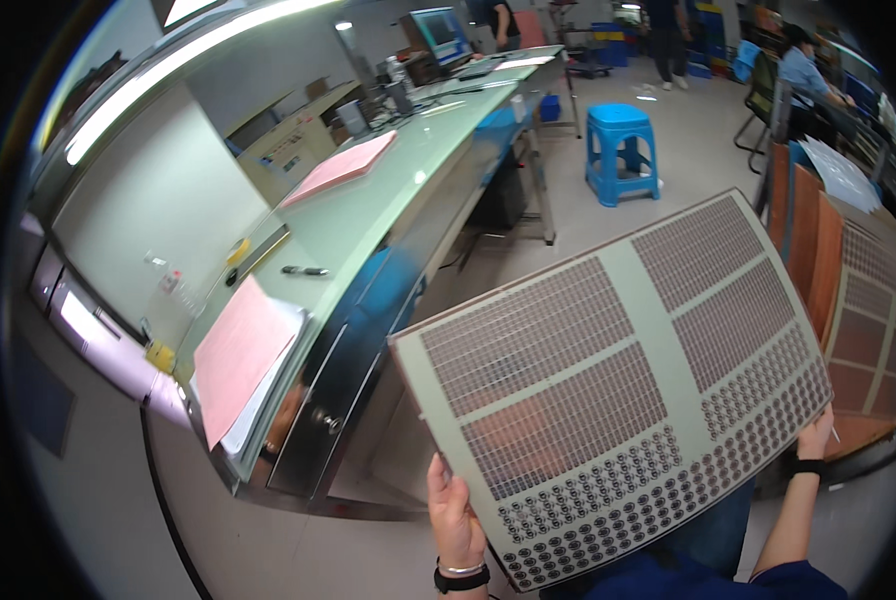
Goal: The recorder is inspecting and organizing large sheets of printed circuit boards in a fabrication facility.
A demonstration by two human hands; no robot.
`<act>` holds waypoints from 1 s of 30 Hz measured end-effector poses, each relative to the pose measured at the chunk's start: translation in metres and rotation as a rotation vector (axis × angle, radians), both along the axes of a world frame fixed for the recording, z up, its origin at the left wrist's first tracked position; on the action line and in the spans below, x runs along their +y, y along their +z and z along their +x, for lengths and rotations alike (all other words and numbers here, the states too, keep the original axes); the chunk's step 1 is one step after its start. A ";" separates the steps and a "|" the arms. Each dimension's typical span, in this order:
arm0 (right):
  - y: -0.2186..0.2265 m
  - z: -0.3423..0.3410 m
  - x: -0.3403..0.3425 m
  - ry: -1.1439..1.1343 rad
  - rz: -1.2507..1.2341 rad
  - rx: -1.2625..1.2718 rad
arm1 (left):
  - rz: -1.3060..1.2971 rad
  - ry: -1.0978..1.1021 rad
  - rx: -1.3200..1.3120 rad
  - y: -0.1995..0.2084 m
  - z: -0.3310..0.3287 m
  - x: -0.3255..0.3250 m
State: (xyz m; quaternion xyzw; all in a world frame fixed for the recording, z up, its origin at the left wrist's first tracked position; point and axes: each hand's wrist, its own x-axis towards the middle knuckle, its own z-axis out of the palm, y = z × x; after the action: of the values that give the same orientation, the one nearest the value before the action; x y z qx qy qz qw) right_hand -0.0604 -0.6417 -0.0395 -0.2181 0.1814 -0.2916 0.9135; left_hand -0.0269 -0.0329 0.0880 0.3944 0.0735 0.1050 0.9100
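Note:
Between my two hands is a large flat printed panel (651, 300), pale green with dense grids and rows of dark round marks. It is tilted, its far right corner raised. My left hand (455, 515) is closed on its left edge near the lower corner, thumb in front, the other fingers mostly behind it. At the lower right corner my right hand (816, 436) grips the panel's edge; most of its fingers are hidden behind. A black band circles each wrist, and a silver bangle is on the left one.
A long glass-topped table (363, 205) runs along the left, with pink paper sheets (233, 358), a pen (305, 270) and a monitor (442, 35). A blue stool (621, 155) stands ahead. More panels (873, 310) lean in a rack at right. A person sits at far right (811, 80).

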 end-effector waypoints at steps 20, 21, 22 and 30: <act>0.179 0.040 0.105 0.512 -0.558 -0.381 | 1.056 0.306 -0.208 0.214 0.044 0.099; 0.174 0.038 0.092 0.403 -0.563 -0.325 | 1.123 0.438 -0.065 0.230 0.059 0.138; 0.170 0.036 0.079 0.288 -0.569 -0.265 | 1.328 0.523 -0.044 0.238 0.080 0.176; 0.133 0.079 0.052 0.073 -0.453 -0.194 | 1.871 0.530 0.926 0.202 0.128 0.306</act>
State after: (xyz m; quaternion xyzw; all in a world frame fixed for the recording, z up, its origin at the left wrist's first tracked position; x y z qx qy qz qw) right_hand 0.0189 -0.5901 0.0931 -0.3947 0.0149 -0.3111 0.8644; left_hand 0.1011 0.2731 0.2897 0.9068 0.3846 0.1537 0.0791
